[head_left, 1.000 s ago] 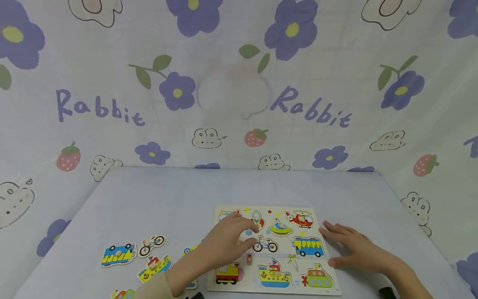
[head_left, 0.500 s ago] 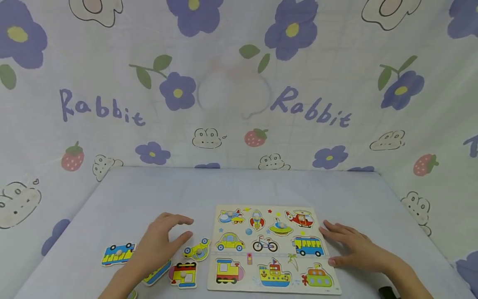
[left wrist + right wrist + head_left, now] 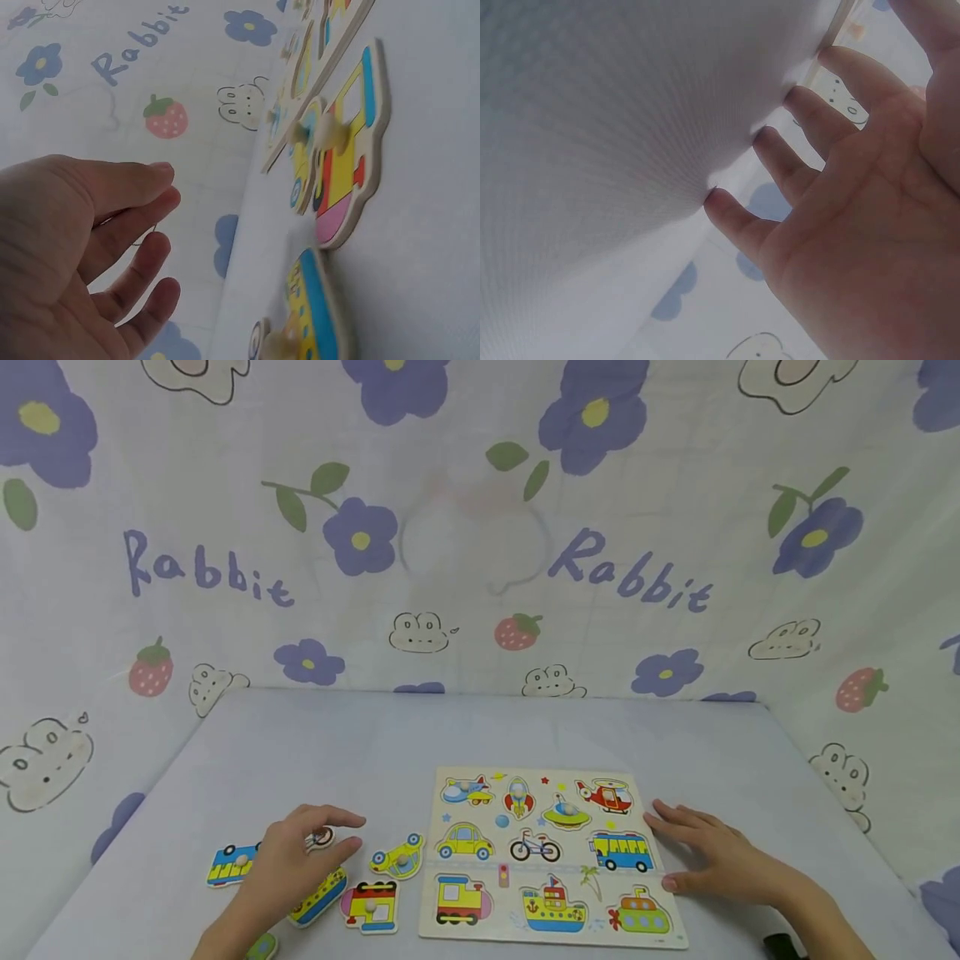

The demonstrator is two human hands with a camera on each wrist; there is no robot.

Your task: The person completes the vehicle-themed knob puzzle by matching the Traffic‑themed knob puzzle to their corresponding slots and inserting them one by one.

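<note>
My left hand (image 3: 296, 852) hovers over the loose wooden knob pieces left of the puzzle board, fingers relaxed and nothing between them. Beneath it, a bicycle piece (image 3: 322, 838) and a boat piece (image 3: 321, 897) are partly covered. A bus piece (image 3: 232, 864) lies upside down at its left. Between the hand and the board are an upside-down car piece (image 3: 397, 857) and a train piece (image 3: 345, 157). The puzzle board (image 3: 517, 893) holds knobbed plane, rocket, flying saucer and helicopter pieces in its top row. Fingers spread, my right hand (image 3: 720, 860) rests at the board's right edge.
A green piece (image 3: 262, 946), mostly hidden by the left forearm, lies near the front. The white table (image 3: 360, 735) meets a patterned curtain (image 3: 465, 552) at the back and sides. A dark object (image 3: 780, 945) shows beneath the right wrist.
My left hand has moved left from above the board to above the loose pieces, uncovering the plane, car and train pictures. The right hand has stayed at the board's edge.
</note>
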